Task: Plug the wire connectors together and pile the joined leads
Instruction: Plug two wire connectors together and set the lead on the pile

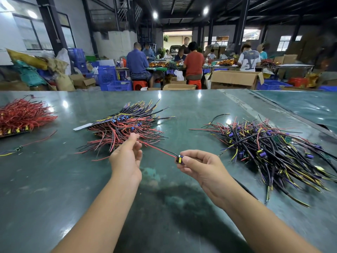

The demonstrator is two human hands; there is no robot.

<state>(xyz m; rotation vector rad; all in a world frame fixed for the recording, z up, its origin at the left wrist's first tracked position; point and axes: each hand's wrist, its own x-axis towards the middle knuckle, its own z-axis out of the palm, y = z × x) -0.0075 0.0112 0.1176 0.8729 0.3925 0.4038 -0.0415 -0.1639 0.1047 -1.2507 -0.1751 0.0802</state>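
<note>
Right hand (198, 166) pinches a joined connector (179, 159); left hand (126, 157) holds its red-black lead (158, 149); piling remains, many leads (125, 125) unjoined.

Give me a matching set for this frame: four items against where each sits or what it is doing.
1. left hand
2. right hand
3. red wire pile
4. purple-connector pile

a. far left of table
b. pinches a connector
c. right of both hands
d. holds a red and black lead

Pairs: 1-d, 2-b, 3-a, 4-c
</note>
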